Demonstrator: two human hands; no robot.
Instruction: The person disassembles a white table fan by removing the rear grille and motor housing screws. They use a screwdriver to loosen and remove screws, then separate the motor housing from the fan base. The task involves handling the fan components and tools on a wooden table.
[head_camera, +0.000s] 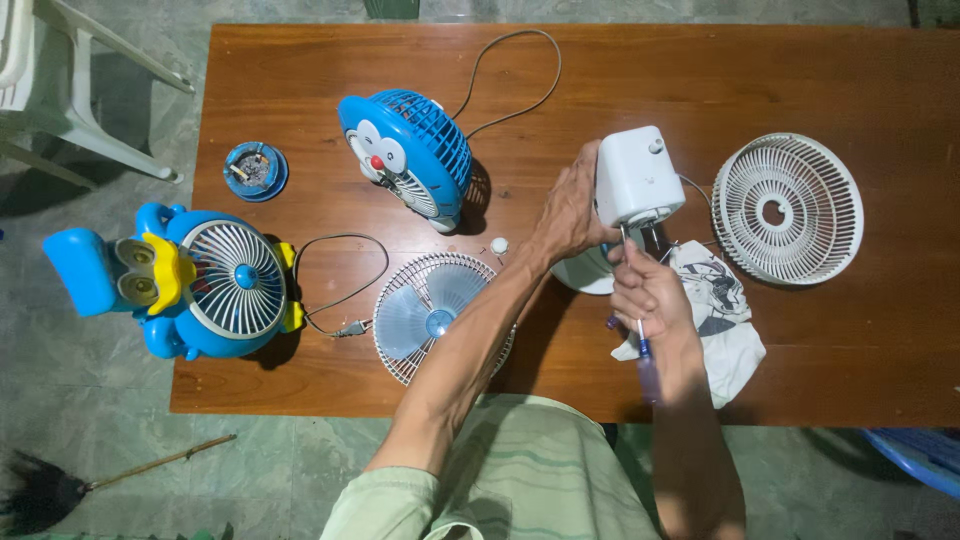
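A wooden bench (780, 80) is carrying a blue duck-shaped fan (190, 280), a blue cartoon fan (410, 155), a white grille (788, 208) and a bladed grille (430, 315). At centre, the left hand (570, 215) is gripping the white motor housing (637, 177); the right hand (650, 292) is pinching a screwdriver (645, 350) beneath it, over a cloth (725, 325).

Brown wooden table (780, 80) on greenish tiled floor (90, 400), white plastic chair (60, 90) alongside.

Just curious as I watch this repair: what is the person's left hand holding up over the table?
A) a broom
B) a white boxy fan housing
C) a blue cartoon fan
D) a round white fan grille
B: the left hand grips the white boxy fan housing, while the right hand works a screwdriver beneath it.
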